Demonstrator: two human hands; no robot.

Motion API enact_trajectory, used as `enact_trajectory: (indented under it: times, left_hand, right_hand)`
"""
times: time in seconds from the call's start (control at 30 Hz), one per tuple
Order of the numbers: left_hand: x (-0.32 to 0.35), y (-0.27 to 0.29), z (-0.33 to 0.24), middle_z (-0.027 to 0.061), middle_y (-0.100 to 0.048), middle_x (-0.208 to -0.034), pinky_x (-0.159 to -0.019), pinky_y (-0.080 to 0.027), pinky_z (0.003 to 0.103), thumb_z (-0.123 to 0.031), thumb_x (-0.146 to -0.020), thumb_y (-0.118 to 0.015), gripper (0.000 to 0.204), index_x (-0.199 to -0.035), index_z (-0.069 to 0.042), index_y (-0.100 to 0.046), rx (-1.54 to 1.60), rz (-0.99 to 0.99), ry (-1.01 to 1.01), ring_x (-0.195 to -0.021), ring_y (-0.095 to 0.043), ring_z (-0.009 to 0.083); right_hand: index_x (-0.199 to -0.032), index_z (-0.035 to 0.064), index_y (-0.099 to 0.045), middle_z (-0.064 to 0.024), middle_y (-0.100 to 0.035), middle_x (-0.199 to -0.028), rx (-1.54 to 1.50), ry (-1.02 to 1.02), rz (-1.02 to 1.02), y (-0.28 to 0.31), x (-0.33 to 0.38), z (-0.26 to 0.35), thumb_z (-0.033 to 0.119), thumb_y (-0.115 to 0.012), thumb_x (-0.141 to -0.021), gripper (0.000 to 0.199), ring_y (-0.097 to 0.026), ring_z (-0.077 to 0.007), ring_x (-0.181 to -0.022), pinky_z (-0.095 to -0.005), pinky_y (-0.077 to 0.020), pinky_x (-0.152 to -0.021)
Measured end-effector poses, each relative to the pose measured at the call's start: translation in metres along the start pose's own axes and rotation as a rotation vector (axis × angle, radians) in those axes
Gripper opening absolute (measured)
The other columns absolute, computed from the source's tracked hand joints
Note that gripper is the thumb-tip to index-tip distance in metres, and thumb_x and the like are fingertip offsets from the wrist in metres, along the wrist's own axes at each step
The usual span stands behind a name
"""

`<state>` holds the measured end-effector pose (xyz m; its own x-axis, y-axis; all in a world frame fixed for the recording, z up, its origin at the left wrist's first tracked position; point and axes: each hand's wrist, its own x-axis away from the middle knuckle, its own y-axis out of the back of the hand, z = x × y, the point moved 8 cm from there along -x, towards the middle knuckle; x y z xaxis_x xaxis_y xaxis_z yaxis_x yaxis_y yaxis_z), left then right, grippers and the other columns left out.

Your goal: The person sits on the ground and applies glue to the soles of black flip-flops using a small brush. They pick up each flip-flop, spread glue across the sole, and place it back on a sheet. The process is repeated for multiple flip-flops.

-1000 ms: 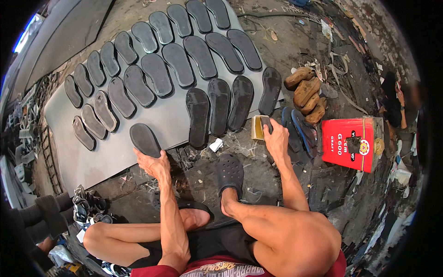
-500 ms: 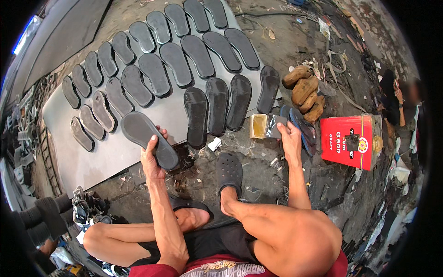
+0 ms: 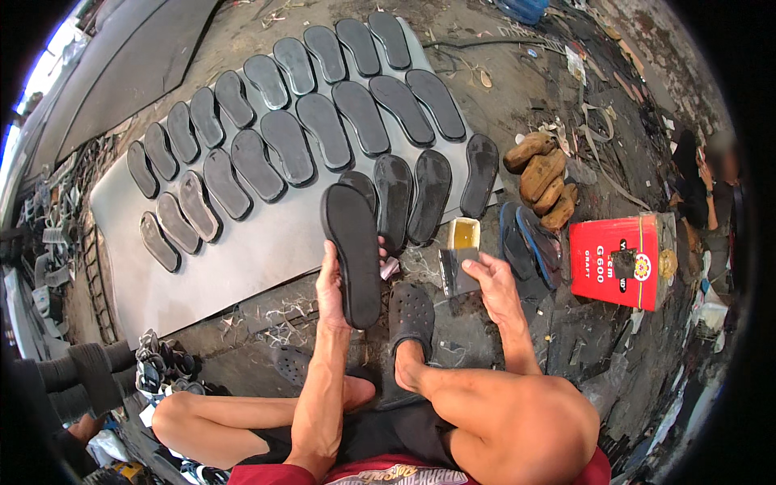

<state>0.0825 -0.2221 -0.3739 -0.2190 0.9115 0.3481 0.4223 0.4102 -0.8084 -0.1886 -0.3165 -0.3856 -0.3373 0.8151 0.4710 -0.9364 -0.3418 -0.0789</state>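
A black sandal sole is gripped in my left hand, upright and slightly tilted, thumb on one edge and fingertips showing at the other. It covers part of a sole lying behind it. My right hand pinches a thin, dark square scraper-like piece between thumb and fingers. Just beyond that piece stands a small open container with amber-yellow stuff inside. Rows of dark soles lie on a grey sheet ahead of my left hand.
Wooden foot-shaped blocks lie to the right of the sheet, with a pair of blue-edged flip-flops nearer. A red carton stands farther right. My clog-covered foot is between my hands. A person sits at the far right.
My left hand has brought the sole to the right and turned it more upright. My right hand has drawn the dark square piece nearer, from beside the container to its near side.
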Motion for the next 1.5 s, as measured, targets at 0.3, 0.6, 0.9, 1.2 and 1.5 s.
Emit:
enact_trajectory:
  times: [0.3,0.6,0.9,1.2,1.5]
  left_hand:
    - [0.016,-0.042,0.022,0.0093,-0.061,-0.155,-0.115,-0.053,0.038,-0.051,-0.119,-0.040,0.063,-0.168,-0.011,-0.041,0.087,0.151,0.052,-0.136,-0.064,0.0204]
    - [0.022,-0.030,0.026,0.0121,-0.065,-0.151,-0.111,-0.057,0.038,-0.050,-0.119,-0.043,0.062,-0.163,-0.008,-0.049,-0.062,-0.018,-0.043,-0.131,-0.069,0.0233]
    - [0.018,0.034,0.040,0.0179,-0.060,-0.156,-0.117,-0.054,0.045,-0.046,-0.118,-0.045,0.061,-0.160,-0.001,-0.049,0.284,0.105,0.057,-0.140,-0.063,0.0287]
    - [0.023,-0.015,0.024,0.0219,-0.072,-0.138,-0.102,-0.064,0.048,-0.048,-0.118,-0.046,0.059,-0.147,0.001,-0.062,0.438,0.051,0.261,-0.116,-0.076,0.0343]
    - [0.018,-0.012,0.002,0.0215,-0.076,-0.132,-0.098,-0.066,0.043,-0.048,-0.118,-0.046,0.060,-0.144,0.002,-0.065,0.403,0.058,0.181,-0.111,-0.079,0.0306]
  right_hand:
    - [-0.113,-0.0035,-0.073,0.0008,-0.070,-0.084,0.119,0.510,-0.035,-0.125,-0.009,0.120,0.018,-0.074,-0.107,0.023,-0.057,-0.0045,-0.075,-0.0277,-0.0506,-0.067]
    - [-0.117,-0.0014,-0.073,-0.0123,-0.075,-0.089,0.398,0.718,-0.221,-0.120,-0.002,0.160,0.012,-0.070,-0.105,0.018,-0.066,-0.0208,-0.076,-0.0373,-0.0554,-0.072]
    - [-0.129,0.0218,-0.077,0.0042,-0.074,-0.124,0.836,1.245,0.527,-0.186,0.036,0.170,0.006,-0.078,-0.086,0.046,-0.067,-0.0218,-0.116,-0.0417,-0.0459,-0.103]
    - [-0.128,0.0266,-0.077,0.0078,-0.073,-0.131,0.989,1.293,0.486,-0.172,0.024,0.157,0.005,-0.071,-0.085,0.048,-0.067,-0.0160,-0.121,-0.0417,-0.0400,-0.102]
    - [-0.130,0.0188,-0.077,-0.0006,-0.081,-0.116,0.938,1.052,0.325,-0.145,0.023,0.116,0.011,-0.079,-0.090,0.041,-0.075,-0.0196,-0.099,-0.0411,-0.0445,-0.095]
